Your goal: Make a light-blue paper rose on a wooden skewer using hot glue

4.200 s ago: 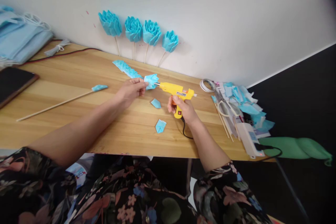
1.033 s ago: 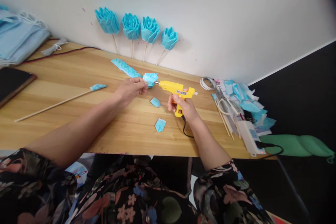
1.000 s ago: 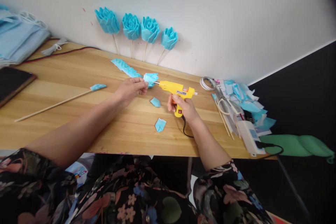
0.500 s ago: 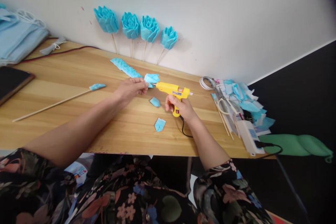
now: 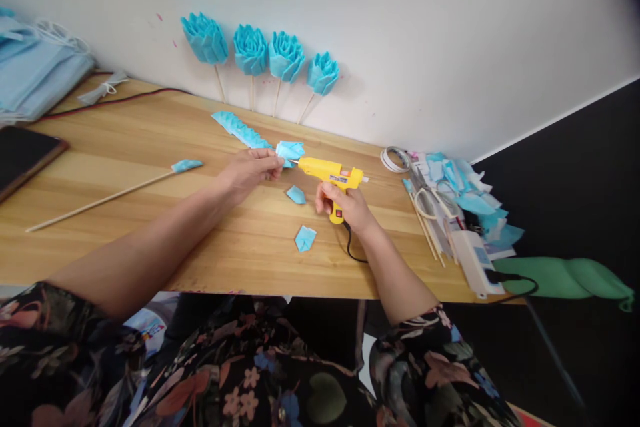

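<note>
Yellow plastic forms the body of the glue gun (image 5: 327, 168), held in the right hand (image 5: 346, 204) with the fingers wrapped around the handle and the nozzle directed left. The left hand (image 5: 257, 165) pinches a small light-blue flower head (image 5: 291, 149) between thumb and fingers, above the wooden tabletop (image 5: 225, 257). The nozzle tip is located at the lower part of the flower head, close to the left fingertips; contact cannot be confirmed. Two folded petals, one nearer the hands (image 5: 296, 195) and one nearer the front edge (image 5: 305, 238), lie apart on the tabletop. Behind the left hand lies a strip of overlapping petals (image 5: 239, 128). To its left, a wooden skewer (image 5: 100, 202) with a blue-wrapped end lies diagonally. At the rear, four blue flowers (image 5: 251, 50) on sticks stand against the white wall (image 5: 400, 67). Right side: tape roll (image 5: 396, 160), scissors (image 5: 419, 178), blue scraps (image 5: 473, 202), power strip (image 5: 470, 257). Far left: smartphone (image 5: 27, 157), stacked face masks (image 5: 40, 73).
</note>
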Available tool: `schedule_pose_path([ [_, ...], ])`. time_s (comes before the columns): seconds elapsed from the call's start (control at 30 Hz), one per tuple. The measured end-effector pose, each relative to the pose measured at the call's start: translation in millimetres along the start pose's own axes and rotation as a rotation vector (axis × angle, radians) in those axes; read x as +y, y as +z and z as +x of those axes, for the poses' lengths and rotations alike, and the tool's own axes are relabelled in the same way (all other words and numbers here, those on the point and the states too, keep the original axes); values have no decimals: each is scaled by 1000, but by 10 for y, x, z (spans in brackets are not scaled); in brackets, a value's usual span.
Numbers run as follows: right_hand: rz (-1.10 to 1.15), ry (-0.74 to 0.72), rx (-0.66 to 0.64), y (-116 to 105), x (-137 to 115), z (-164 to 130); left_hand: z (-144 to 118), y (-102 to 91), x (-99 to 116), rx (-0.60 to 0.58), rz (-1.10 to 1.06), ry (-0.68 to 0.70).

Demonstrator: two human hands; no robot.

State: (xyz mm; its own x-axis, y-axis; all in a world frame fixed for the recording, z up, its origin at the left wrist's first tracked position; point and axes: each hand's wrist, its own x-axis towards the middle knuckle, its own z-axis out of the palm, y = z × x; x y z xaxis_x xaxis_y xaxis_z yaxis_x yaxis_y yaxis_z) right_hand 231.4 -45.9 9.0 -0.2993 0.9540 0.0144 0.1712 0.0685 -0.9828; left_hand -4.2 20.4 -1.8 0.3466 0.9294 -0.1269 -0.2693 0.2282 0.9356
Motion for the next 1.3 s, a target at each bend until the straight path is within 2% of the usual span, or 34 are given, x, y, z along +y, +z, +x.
schedule_pose_path([
  [0.33,45,-5,28,-80,-114,-50,19,-24,-6,15,-53,-1],
  [0.83,33,23,57,-7,-81,8,15,-30,-1,-35,-19,-8],
  [1.13,20,2,4,5,-40,6,30,-33,-24,-43,-19,-18],
  [1.3,1,-2,-26,-30,-43,-12,9,-17,1,14,-49,-23],
])
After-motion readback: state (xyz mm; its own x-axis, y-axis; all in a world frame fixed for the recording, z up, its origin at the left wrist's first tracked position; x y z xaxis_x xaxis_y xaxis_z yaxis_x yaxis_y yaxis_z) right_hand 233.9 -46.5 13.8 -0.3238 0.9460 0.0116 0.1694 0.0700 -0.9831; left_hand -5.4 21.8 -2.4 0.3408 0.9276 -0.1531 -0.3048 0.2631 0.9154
